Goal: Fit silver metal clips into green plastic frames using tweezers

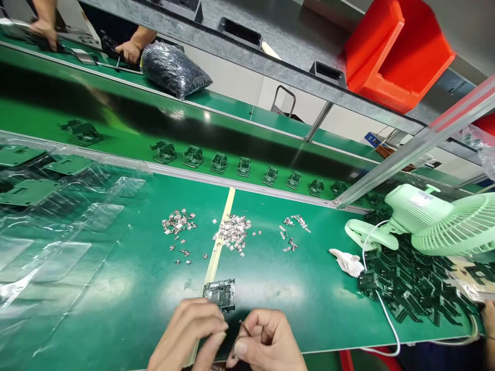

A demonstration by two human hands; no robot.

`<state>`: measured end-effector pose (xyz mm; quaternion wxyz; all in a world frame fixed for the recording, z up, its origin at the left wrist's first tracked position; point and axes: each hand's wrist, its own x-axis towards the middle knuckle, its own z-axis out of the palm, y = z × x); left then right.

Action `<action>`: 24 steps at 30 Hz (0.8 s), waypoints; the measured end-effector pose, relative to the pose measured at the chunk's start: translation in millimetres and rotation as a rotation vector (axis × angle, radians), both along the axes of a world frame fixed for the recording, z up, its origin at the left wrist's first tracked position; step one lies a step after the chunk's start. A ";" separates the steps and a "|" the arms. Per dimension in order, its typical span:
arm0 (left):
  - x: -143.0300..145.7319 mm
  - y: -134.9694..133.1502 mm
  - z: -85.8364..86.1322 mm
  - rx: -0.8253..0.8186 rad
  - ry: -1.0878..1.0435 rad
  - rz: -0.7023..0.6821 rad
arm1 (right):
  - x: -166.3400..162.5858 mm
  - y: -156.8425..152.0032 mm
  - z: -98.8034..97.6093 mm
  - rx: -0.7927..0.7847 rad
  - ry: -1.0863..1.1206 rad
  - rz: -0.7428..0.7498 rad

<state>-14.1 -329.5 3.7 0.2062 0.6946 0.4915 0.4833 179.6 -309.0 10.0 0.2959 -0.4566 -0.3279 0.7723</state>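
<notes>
Fingers of my left hand (188, 332) curled narrow; I couldn't tell what they held. At their twelve o'clock lay a dark plastic housing (220, 294), presumably for reach; beyond, heaped metal pieces (235, 230). At the housing's five o'clock, my right hand (268, 340) pinched a slim part (245, 329), likely for control.

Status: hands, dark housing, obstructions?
Right hand pinching thin part. Left hand close by, grip unclear. Dark housing on bench, just beyond hands. Metal pieces farther out, apparently not blocking.
</notes>
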 end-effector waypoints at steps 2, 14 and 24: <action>-9.4 9.5 -8.8 -0.044 0.112 0.124 | 4.0 7.0 -1.8 0.051 -0.057 -0.067; -22.3 7.6 -27.5 -0.635 -0.300 -0.196 | -1.0 23.4 13.0 0.383 -0.539 0.127; -19.8 3.3 -25.6 -0.520 -0.308 -0.287 | 1.6 31.2 15.7 0.204 -0.362 0.284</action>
